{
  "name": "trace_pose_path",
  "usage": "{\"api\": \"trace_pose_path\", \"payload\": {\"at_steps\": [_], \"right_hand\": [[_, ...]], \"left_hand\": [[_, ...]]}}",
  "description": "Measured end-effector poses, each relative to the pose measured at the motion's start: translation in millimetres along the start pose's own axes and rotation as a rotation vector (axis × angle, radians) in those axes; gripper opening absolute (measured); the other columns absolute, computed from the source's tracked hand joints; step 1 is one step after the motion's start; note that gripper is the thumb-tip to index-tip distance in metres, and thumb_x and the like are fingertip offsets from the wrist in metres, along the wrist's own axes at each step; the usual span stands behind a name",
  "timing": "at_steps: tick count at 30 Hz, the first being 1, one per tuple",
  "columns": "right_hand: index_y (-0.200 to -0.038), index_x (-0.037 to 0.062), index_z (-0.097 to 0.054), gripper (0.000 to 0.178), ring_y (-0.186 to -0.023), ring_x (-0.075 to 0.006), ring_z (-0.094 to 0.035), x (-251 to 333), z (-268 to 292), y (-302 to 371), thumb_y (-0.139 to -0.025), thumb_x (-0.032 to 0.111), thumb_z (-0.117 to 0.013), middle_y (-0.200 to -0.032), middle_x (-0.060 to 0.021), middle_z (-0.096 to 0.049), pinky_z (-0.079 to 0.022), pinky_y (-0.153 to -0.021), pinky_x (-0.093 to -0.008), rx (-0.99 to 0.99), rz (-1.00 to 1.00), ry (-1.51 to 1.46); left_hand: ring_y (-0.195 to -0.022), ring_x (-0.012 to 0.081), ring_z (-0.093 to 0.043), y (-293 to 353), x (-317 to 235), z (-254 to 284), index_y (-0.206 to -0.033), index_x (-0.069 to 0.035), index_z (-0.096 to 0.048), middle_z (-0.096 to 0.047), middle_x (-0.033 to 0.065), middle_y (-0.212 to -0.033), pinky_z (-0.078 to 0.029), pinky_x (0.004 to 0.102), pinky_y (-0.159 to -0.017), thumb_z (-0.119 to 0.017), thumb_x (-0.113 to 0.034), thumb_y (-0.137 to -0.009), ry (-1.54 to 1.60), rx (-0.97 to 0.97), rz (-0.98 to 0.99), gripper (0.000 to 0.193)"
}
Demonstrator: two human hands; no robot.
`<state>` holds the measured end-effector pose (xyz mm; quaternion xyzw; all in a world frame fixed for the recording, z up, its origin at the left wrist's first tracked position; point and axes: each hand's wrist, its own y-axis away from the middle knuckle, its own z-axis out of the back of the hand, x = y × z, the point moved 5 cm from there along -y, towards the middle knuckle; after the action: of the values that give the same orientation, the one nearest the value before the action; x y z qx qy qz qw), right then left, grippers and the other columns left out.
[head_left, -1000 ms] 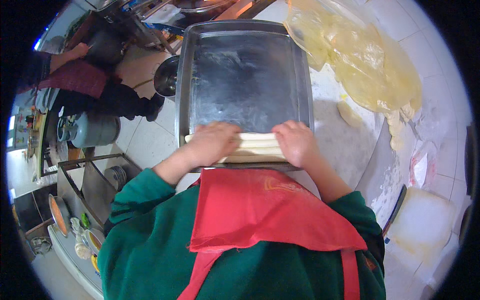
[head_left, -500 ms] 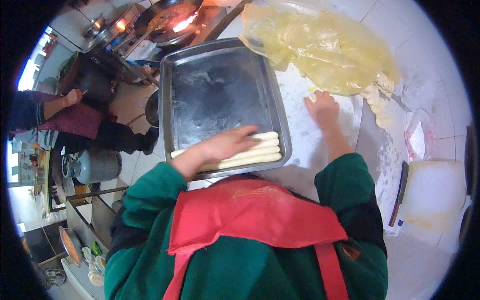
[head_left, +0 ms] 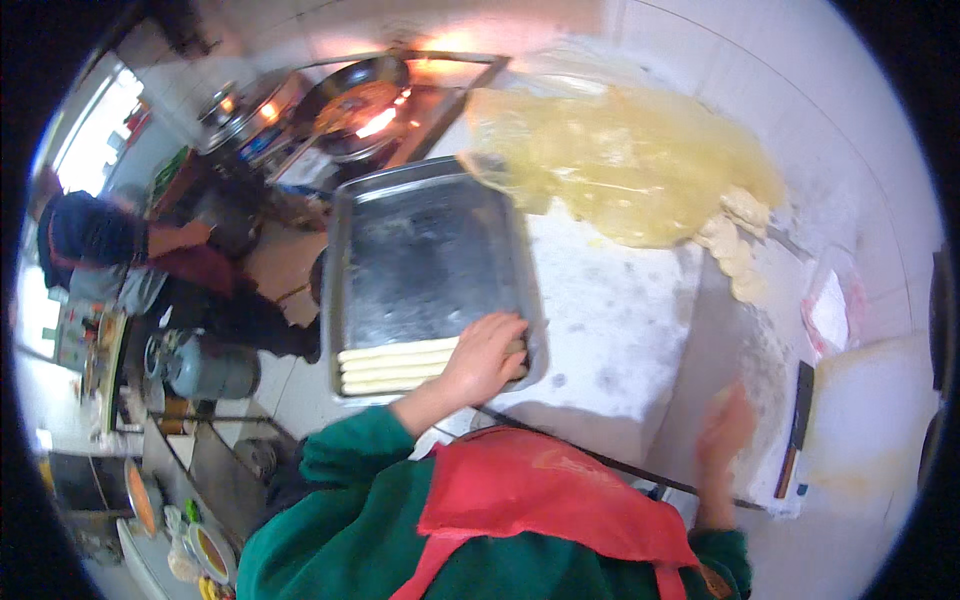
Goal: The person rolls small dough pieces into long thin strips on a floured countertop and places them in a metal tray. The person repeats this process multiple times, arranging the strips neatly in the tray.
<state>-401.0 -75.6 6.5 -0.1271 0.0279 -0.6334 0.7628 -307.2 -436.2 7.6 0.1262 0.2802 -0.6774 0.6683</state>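
Observation:
Several pale dough strips (head_left: pixel 395 368) lie side by side across the near end of a dark metal baking tray (head_left: pixel 336 260). My left hand (head_left: pixel 485 358) rests over their right ends, its fingers stretched forward and hiding part of them. Far to the right of the tray, my right hand (head_left: pixel 728 425) hovers over the floured worktop (head_left: pixel 615 335). It is smeared by motion, so its fingers and anything in them cannot be made out. Beyond it, lumps of dough (head_left: pixel 735 250) stick out from under a yellow plastic sheet (head_left: pixel 630 170).
A cleaver (head_left: pixel 797 430) lies by a white cutting board (head_left: pixel 865 410) at the right, near a bag of white powder (head_left: pixel 830 310). A wok (head_left: pixel 350 105) stands over flames at the back left. Another person (head_left: pixel 190 260) stands at the left, near a gas cylinder (head_left: pixel 212 368).
My right hand has left the edge of the yellow sheet and swung right and nearer to me. The left hand has shifted to the strips' right ends. The whole view has tilted.

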Motion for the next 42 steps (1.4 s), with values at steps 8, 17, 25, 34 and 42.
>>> {"api": "trace_pose_path", "payload": {"at_steps": [8, 17, 25, 34, 42], "right_hand": [[-0.126, 0.0104, -0.053, 0.050, -0.127, -0.0364, -0.040, -68.5, -76.6, -89.9, -0.090, 0.044, -0.047, -0.136, -0.0119, -0.048, -0.029, -0.104, -0.0561, 0.113, -0.049, 0.144], [-0.119, 0.0039, -0.056, 0.062, -0.123, -0.0451, -0.041, -16.6, -24.9, 6.8, -0.074, 0.044, -0.068, -0.132, -0.0227, -0.045, -0.031, -0.100, -0.0607, 0.064, 0.265, -0.060], [-0.118, 0.0044, -0.056, 0.048, -0.114, -0.0367, -0.049, -48.0, -71.8, -87.4, -0.080, 0.030, -0.068, -0.123, -0.0206, -0.052, -0.039, -0.095, -0.0511, 0.014, -0.065, 0.080], [-0.093, 0.0061, -0.058, 0.016, -0.068, -0.0156, -0.056, 24.8, -34.6, -58.0, -0.085, 0.018, -0.065, -0.077, -0.0045, -0.058, -0.046, -0.062, -0.0293, 0.267, -0.491, -1.680], [-0.097, 0.0063, -0.060, 0.030, -0.069, -0.0209, -0.056, -117.2, -76.1, -54.3, -0.087, 0.035, -0.061, -0.080, -0.0087, -0.060, -0.046, -0.062, -0.0365, 0.176, -0.578, -1.202]], "left_hand": [[-0.108, 0.0238, -0.058, 14.2, -54.8, -67.4, -0.119, -0.005, -0.056, -0.061, 0.0121, -0.114, -0.045, 0.0335, -0.092, -0.056, -0.013, -0.092, 0.552, 0.452, 0.030, 0.028], [-0.102, 0.0137, -0.057, 19.4, -45.8, -69.5, -0.119, -0.001, -0.054, -0.061, 0.0074, -0.110, -0.044, 0.0271, -0.092, -0.051, -0.009, -0.095, 0.914, 0.330, 0.492, 0.025], [-0.107, 0.0180, -0.056, -12.4, -55.6, -103.3, -0.122, 0.001, -0.052, -0.060, 0.0107, -0.112, -0.043, 0.0303, -0.093, -0.056, -0.013, -0.092, 0.734, 0.438, 0.248, 0.033], [-0.061, 0.0145, -0.057, -92.3, -166.6, -156.8, -0.104, -0.001, -0.053, -0.059, 0.0074, -0.076, -0.046, 0.0276, -0.054, -0.063, -0.017, -0.082, 0.883, 0.614, 0.255, 0.028], [-0.071, 0.0284, -0.064, -32.4, -104.4, -168.5, -0.109, -0.003, -0.056, -0.063, 0.0140, -0.078, -0.051, 0.0425, -0.064, -0.059, -0.026, -0.085, 0.020, 0.603, -0.142, 0.033]]}}
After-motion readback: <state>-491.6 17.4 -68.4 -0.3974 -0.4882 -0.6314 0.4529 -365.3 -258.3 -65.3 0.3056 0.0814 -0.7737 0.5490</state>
